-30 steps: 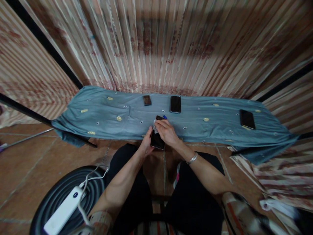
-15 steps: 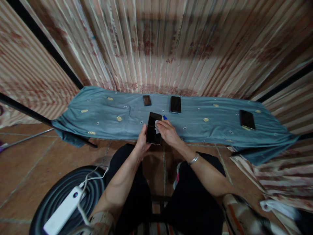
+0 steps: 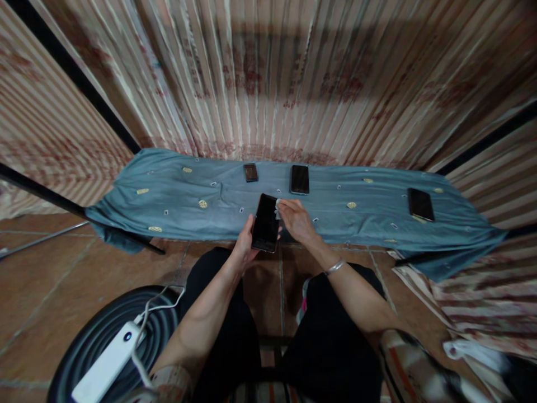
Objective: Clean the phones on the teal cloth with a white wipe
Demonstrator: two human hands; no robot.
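A dark smartphone lies in my left hand, its black screen facing up and its long side tilted slightly. My left thumb runs along the near left edge, and fingertips show at the right edge. Pinched in my right hand is a small white wipe, held at the phone's upper right edge. Beyond them, on the blue cloth, rest a small brown checkered square and a second dark phone. Farther right on the cloth is another dark phone.
Striped curtains hang behind the cloth-covered surface. Black poles slant at both sides. Down at the left, a white power bank with a cable sits on a round black ridged stool. Brown floor tiles lie below.
My right hand has moved the white wipe from the middle of the phone's screen to its upper right edge. The blue item beside the hand is now out of sight.
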